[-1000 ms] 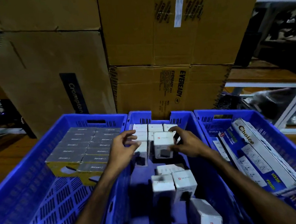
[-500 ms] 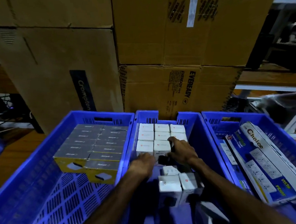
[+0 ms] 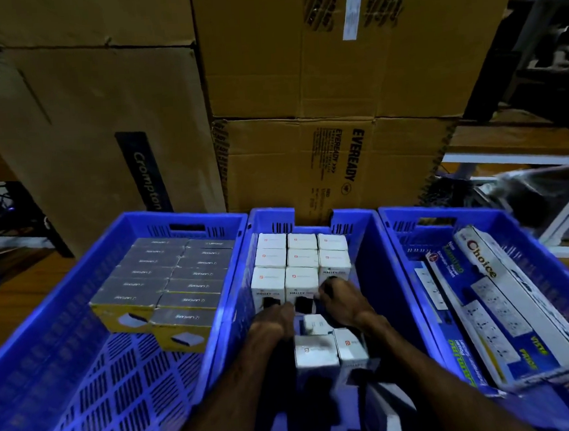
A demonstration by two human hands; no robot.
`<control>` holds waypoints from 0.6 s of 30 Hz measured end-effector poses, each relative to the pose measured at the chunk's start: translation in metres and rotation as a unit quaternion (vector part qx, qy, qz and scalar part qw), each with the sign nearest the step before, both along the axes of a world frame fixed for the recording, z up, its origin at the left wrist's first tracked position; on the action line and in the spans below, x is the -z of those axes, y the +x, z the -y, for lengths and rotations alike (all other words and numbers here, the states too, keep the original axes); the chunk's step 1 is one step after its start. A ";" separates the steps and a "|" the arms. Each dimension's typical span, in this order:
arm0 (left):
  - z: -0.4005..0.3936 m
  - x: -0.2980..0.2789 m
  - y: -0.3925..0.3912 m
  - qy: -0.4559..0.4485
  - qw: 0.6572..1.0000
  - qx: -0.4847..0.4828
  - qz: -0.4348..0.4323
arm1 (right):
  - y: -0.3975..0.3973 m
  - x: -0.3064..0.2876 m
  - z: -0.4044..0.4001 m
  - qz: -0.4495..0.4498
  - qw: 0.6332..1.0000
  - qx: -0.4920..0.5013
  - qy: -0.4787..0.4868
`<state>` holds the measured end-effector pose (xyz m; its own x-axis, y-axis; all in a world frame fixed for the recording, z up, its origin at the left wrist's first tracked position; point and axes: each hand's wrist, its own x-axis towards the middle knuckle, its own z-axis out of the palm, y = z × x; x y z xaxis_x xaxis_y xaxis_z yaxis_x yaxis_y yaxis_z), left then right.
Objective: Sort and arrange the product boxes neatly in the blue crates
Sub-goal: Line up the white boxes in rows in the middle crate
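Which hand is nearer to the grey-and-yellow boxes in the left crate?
Left. The left hand is in the middle crate near the wall shared with the grey-and-yellow boxes; the right hand lies farther right, past it.

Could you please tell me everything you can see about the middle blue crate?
The middle blue crate looks like moulded plastic, with slotted vents and a notch in its far rim. It stands between two similar crates. At its far end, small white boxes stand packed in neat rows; nearer, loose ones lie unsorted. The left hand and right hand reach inside, against the front row.
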<state>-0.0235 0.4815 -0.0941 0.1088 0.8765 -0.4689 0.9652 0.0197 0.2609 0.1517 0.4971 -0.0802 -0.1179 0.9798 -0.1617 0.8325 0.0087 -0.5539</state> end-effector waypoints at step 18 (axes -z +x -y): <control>-0.005 0.007 -0.004 -0.002 1.000 -0.014 0.014 | 0.014 0.022 -0.035 -0.306 0.928 0.213 -0.020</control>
<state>-0.0274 0.4866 -0.1006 0.0978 0.8776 -0.4693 0.9568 0.0469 0.2870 0.1656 0.5316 -0.1019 0.1974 0.9531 -0.2296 0.2852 -0.2799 -0.9167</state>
